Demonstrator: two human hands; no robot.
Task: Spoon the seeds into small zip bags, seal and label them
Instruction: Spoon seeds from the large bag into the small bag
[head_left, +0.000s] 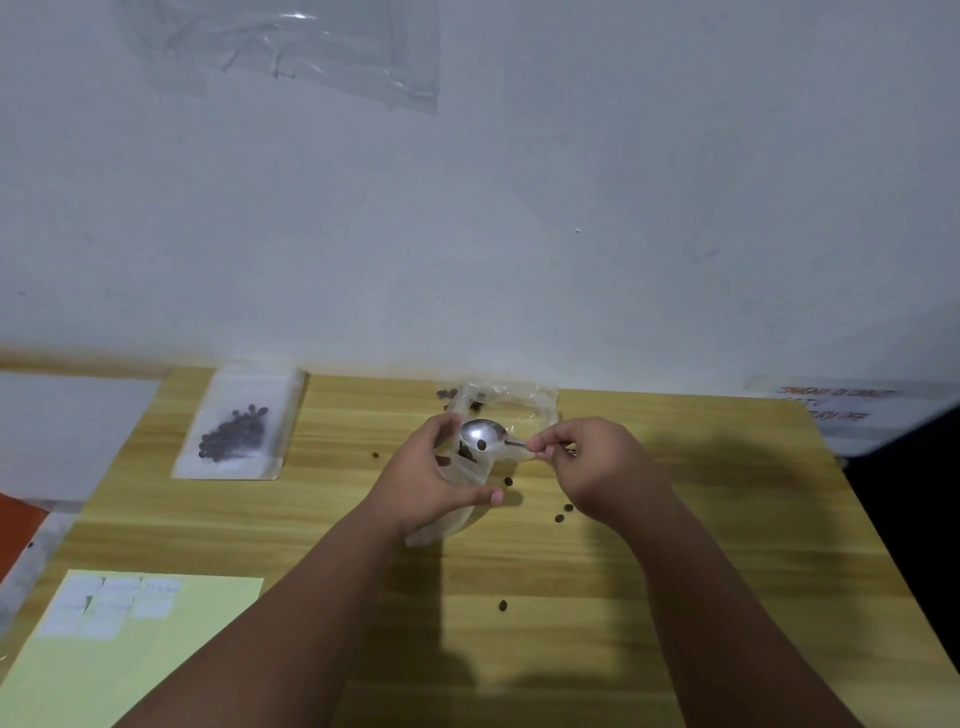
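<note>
My left hand grips a small clear zip bag upright at the table's middle, fingers and thumb curled round its open mouth. My right hand pinches the handle of a metal spoon. The spoon's bowl hovers over the bag's mouth with one dark seed in it. A few dark seeds show inside the bag. Behind it lies a larger clear plastic bag with some seeds. A sealed zip bag with several dark seeds lies flat at the back left.
Loose seeds are scattered on the wooden table around my hands. A yellow-green sheet with white label stickers lies at the front left. A wall stands right behind the table. A printed strip is at the back right.
</note>
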